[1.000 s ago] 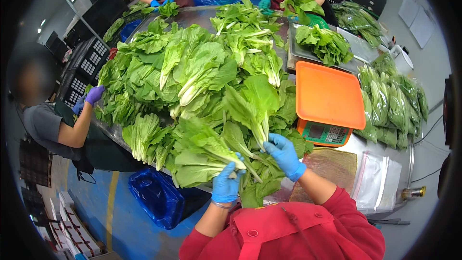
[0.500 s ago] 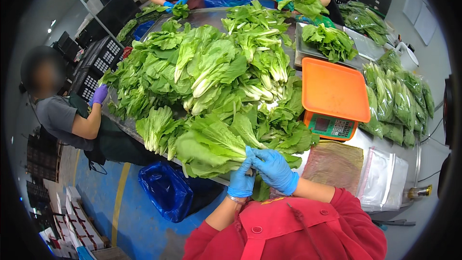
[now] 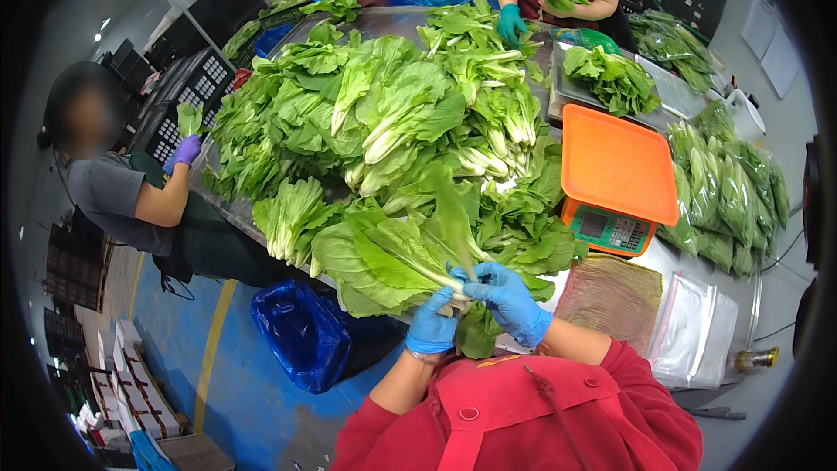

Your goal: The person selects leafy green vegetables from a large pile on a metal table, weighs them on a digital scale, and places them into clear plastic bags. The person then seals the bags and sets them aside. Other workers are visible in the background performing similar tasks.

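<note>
My left hand (image 3: 432,324), in a blue glove, is closed round the stem end of a leafy green bunch (image 3: 370,262), whose leaves spread out to the left over the table edge. Close beside it, my right hand (image 3: 513,303), also blue-gloved, pinches the base of a single leaf (image 3: 453,222) that stands up, blurred by motion. The fingertips of both hands almost meet at the pale stems. Beyond them lies a big pile of leafy greens (image 3: 410,113) with white stems. One loose green leaf (image 3: 477,331) hangs just below my right hand.
Right of the pile stands an orange scale (image 3: 617,166). Bagged greens (image 3: 719,192), a mesh cloth (image 3: 609,301) and clear plastic bags (image 3: 695,327) lie near it. A blue-lined bin (image 3: 301,331) stands on the floor at left. Three gloved co-workers stand round the table.
My right hand has drawn slightly away from the left, with a leaf now upright in its fingers. The co-worker at left now holds a leaf; the far-right one has lowered a gloved hand to the pile.
</note>
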`<state>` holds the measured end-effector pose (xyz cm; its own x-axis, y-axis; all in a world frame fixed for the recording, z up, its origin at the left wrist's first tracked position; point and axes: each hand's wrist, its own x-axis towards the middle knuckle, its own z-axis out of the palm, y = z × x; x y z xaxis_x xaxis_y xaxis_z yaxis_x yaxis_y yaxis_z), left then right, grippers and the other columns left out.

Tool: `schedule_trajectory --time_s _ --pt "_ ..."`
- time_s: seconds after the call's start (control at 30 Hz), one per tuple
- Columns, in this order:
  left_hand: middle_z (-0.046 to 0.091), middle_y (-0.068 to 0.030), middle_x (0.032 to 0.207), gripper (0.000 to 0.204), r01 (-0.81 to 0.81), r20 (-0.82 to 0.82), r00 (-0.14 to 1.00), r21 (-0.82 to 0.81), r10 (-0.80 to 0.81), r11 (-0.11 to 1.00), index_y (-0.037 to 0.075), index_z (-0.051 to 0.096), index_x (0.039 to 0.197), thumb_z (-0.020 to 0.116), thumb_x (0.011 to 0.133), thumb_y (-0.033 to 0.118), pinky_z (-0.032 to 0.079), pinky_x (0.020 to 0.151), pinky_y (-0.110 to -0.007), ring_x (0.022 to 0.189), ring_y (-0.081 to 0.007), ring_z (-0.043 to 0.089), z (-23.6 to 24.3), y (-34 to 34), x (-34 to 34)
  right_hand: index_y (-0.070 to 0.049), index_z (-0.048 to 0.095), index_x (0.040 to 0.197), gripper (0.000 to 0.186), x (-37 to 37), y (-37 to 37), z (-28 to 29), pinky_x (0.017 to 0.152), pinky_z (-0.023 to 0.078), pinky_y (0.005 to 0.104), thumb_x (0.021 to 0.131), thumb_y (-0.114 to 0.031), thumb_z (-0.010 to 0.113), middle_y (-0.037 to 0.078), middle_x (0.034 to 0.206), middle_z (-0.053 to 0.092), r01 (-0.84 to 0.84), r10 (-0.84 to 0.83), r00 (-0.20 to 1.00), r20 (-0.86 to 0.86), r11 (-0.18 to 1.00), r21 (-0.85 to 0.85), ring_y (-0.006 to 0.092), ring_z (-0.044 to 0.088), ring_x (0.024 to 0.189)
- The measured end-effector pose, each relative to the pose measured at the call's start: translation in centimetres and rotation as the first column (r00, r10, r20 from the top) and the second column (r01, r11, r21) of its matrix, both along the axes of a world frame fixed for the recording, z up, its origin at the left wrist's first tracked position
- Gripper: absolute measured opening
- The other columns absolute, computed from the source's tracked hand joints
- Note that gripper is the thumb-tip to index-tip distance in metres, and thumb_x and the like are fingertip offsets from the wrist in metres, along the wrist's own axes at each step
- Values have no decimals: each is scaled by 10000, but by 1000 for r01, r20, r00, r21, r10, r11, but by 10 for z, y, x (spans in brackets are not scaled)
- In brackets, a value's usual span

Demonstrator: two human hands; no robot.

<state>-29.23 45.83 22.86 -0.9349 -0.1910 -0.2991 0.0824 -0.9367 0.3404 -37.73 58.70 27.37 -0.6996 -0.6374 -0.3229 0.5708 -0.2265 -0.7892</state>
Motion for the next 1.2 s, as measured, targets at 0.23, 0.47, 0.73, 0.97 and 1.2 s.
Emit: schedule_trajectory --time_s 0.23,0.47,0.73,0.97,1.2 --pt "634 -116 1041 266 -128 -25 991 123 132 984 9 553 1131 609 880 78 488 936 -433 987 -256 613 14 -21 6 26 614 1109 268 -36 6 -16 616 474 277 858 -66 632 52 889 631 81 -67 994 -84 979 188 142 592 717" --pt "662 -75 900 171 -89 227 933 -605 279 791 4 633 984 664 865 123 522 795 -343 740 -175 610 24 -4 -3 -58 366 1420 707 -17 27 32 901 479 378 829 -273 688 174 1293 546 225 209 348 -914 928 298 325 586 1096" --pt "486 -204 1299 630 92 282 924 -819 -257 -567 49 483 1285 711 742 274 338 1043 -425 1260 -338 405 67 49 -14 -16 412 1326 614 7 46 -21 985 389 337 816 -186 710 160 1308 470 34 108 743 -660 979 199 249 475 1172" --pt "233 -205 1495 797 -11 18 949 -996 -316 -90 -9 314 1422 724 765 179 278 1100 -413 1356 -323 308 98 93 -24 -43 607 1055 257 -66 113 25 561 508 260 841 -149 701 62 886 656 320 -319 947 -38 947 26 149 632 686" --pt "366 -237 1384 696 21 119 979 -863 -163 -505 111 469 1354 754 736 260 324 1044 -457 1247 -414 393 43 73 10 -35 439 1323 794 -204 227 32 927 437 454 732 -471 741 217 1277 518 833 193 510 -838 129 537 355 534 1138"
